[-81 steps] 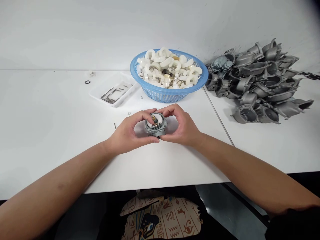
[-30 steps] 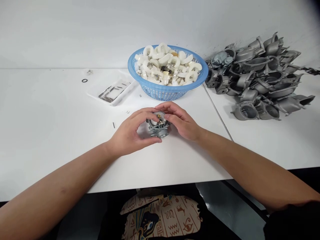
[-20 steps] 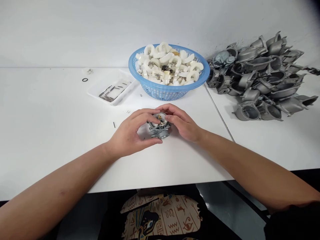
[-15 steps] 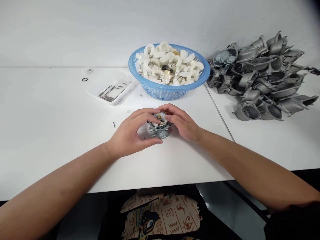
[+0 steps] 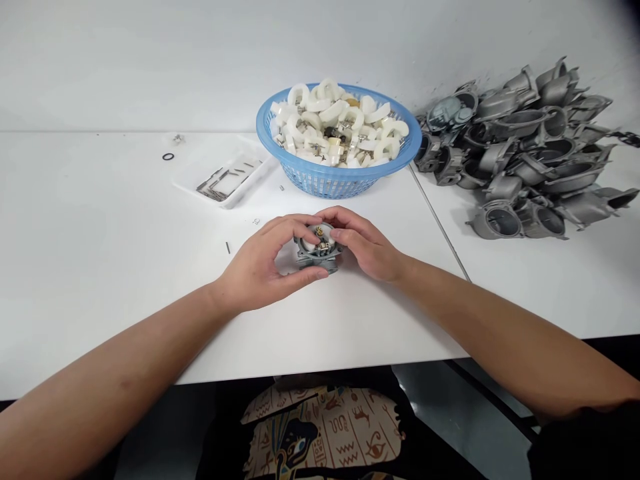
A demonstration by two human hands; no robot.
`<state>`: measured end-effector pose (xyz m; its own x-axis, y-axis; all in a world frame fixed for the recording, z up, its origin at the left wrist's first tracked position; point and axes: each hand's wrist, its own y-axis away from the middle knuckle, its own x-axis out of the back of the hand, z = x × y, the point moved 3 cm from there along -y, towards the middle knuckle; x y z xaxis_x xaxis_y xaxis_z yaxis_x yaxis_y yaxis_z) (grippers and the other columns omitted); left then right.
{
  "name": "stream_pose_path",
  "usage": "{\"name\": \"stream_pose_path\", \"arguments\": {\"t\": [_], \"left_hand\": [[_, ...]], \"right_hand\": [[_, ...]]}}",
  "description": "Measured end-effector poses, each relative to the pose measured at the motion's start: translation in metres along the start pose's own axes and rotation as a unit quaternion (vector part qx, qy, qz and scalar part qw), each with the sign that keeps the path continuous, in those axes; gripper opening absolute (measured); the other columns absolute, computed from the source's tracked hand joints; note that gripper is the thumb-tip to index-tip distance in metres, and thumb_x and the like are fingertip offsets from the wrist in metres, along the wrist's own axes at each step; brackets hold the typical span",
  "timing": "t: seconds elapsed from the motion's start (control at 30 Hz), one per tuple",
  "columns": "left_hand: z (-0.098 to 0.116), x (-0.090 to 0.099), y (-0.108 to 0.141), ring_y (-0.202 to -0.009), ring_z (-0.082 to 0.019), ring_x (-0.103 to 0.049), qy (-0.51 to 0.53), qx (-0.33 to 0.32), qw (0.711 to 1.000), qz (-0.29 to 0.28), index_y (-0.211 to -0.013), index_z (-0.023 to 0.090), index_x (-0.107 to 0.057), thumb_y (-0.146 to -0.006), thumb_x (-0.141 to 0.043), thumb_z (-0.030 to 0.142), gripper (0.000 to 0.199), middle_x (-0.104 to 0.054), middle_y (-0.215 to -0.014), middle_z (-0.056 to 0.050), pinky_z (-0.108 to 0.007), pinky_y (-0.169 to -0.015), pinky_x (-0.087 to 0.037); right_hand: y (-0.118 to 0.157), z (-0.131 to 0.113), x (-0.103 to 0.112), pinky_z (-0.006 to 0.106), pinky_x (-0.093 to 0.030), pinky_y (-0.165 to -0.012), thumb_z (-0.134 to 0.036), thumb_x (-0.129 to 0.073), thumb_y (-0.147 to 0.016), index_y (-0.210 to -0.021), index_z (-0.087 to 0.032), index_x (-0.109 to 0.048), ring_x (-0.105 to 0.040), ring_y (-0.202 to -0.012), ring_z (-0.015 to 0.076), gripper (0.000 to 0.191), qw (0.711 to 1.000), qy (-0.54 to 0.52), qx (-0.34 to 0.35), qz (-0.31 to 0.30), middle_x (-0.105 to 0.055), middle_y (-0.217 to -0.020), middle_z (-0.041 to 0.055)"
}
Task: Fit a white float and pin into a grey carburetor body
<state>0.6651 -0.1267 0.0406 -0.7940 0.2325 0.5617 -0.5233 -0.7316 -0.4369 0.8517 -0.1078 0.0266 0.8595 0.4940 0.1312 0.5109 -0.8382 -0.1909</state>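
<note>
A small grey metal carburetor body [image 5: 320, 262] stands on the white table, its round opening facing up. White plastic and brass-coloured parts show inside the opening. My left hand [image 5: 265, 263] wraps round its left side, the thumb along the near side and a fingertip over the opening. From the right, my right hand [image 5: 367, 243] grips the far right rim, with its thumb or a finger at the white part inside. The lower right side of the body is partly hidden by fingers.
Behind the hands stands a blue basket [image 5: 330, 181] heaped with white ring-shaped pieces. Many grey metal housings [image 5: 500, 220] are piled at the right. A white tray [image 5: 240, 197] of thin metal pins, a black ring [image 5: 169, 157] and a loose pin [image 5: 228, 247] lie to the left.
The metal body has tilted slightly, so less of its lower round part shows. My left thumb has shifted a little right and up along its near side.
</note>
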Motion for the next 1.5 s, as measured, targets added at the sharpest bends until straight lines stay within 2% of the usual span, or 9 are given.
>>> {"name": "stream_pose_path", "arguments": {"t": [0.17,0.33,0.47,0.63,0.8,1.07,1.2,1.5], "left_hand": [[0.002,-0.001,-0.002,-0.126,-0.026,-0.058,0.004,-0.004,1.0,0.008,-0.103,0.024,-0.059,-0.085,-0.071,0.029,0.022,-0.069,-0.122,-0.008,-0.045,-0.108,-0.046],[0.004,-0.002,-0.002,-0.12,-0.026,-0.061,0.001,0.035,0.999,0.024,-0.108,0.024,-0.055,-0.083,-0.072,0.03,0.031,-0.065,-0.127,-0.009,-0.045,-0.105,-0.048],[0.005,-0.003,-0.002,-0.117,-0.026,-0.063,0.02,0.055,0.997,0.042,-0.109,0.024,-0.052,-0.082,-0.072,0.031,0.034,-0.066,-0.123,-0.009,-0.045,-0.101,-0.051],[0.005,-0.004,-0.002,-0.117,-0.025,-0.063,0.05,0.047,0.996,0.048,-0.106,0.023,-0.051,-0.082,-0.071,0.028,0.031,-0.066,-0.123,-0.009,-0.046,-0.101,-0.051],[0.004,-0.003,-0.003,-0.116,-0.025,-0.063,0.066,0.046,0.996,0.047,-0.106,0.023,-0.051,-0.08,-0.071,0.023,0.032,-0.066,-0.121,-0.009,-0.045,-0.101,-0.051],[0.007,0.0,-0.002,-0.109,-0.026,-0.066,0.034,0.044,0.997,0.056,-0.099,0.023,-0.053,-0.076,-0.073,0.021,0.031,-0.069,-0.113,-0.007,-0.046,-0.097,-0.052],[0.005,0.003,-0.001,-0.108,-0.027,-0.067,0.058,0.064,0.995,0.043,-0.093,0.023,-0.055,-0.075,-0.073,0.018,0.026,-0.071,-0.113,-0.008,-0.045,-0.094,-0.054],[0.006,0.002,-0.001,-0.106,-0.027,-0.07,0.098,0.063,0.992,0.051,-0.085,0.022,-0.05,-0.069,-0.074,0.012,0.03,-0.074,-0.108,-0.009,-0.044,-0.095,-0.054]], "right_hand": [[0.0,0.001,-0.001,0.037,-0.046,-0.083,-0.031,-0.049,-0.095,-0.112,-0.021,-0.06,-0.054,-0.09,0.0184,0.022,1.0,0.0,-0.005,-0.002,-0.062,-0.103,0.0049],[0.0,0.001,0.0,0.038,-0.046,-0.088,-0.03,-0.049,-0.095,-0.113,-0.021,-0.06,-0.055,-0.095,0.0188,0.023,1.0,-0.007,-0.009,-0.003,-0.062,-0.107,0.005],[0.0,-0.001,0.003,0.039,-0.048,-0.09,-0.029,-0.051,-0.09,-0.122,-0.021,-0.058,-0.056,-0.102,0.0208,0.033,0.998,-0.029,-0.013,-0.057,-0.061,-0.114,0.0069],[0.001,-0.001,0.005,0.032,-0.051,-0.083,-0.026,-0.065,-0.083,-0.13,-0.02,-0.052,-0.057,-0.097,0.0182,0.049,0.989,-0.084,0.005,-0.122,-0.059,-0.112,0.0062],[0.002,-0.001,0.003,0.032,-0.053,-0.084,-0.031,-0.07,-0.085,-0.13,-0.019,-0.052,-0.059,-0.098,0.0184,0.051,0.99,-0.071,0.028,-0.122,-0.059,-0.113,0.0075],[0.004,0.001,0.004,0.039,-0.051,-0.101,-0.022,-0.08,-0.078,-0.137,-0.023,-0.049,-0.059,-0.12,0.0231,0.066,0.991,-0.041,0.048,-0.12,-0.056,-0.133,0.0108],[0.005,0.0,0.004,0.04,-0.055,-0.096,-0.022,-0.083,-0.075,-0.138,-0.022,-0.048,-0.062,-0.117,0.0242,0.072,0.994,-0.017,0.032,-0.108,-0.06,-0.131,0.0116],[0.005,-0.011,0.002,0.04,-0.05,-0.101,-0.024,-0.082,-0.077,-0.131,-0.017,-0.055,-0.061,-0.12,0.0244,0.06,0.991,-0.009,0.041,-0.125,-0.061,-0.131,0.0126]]}}
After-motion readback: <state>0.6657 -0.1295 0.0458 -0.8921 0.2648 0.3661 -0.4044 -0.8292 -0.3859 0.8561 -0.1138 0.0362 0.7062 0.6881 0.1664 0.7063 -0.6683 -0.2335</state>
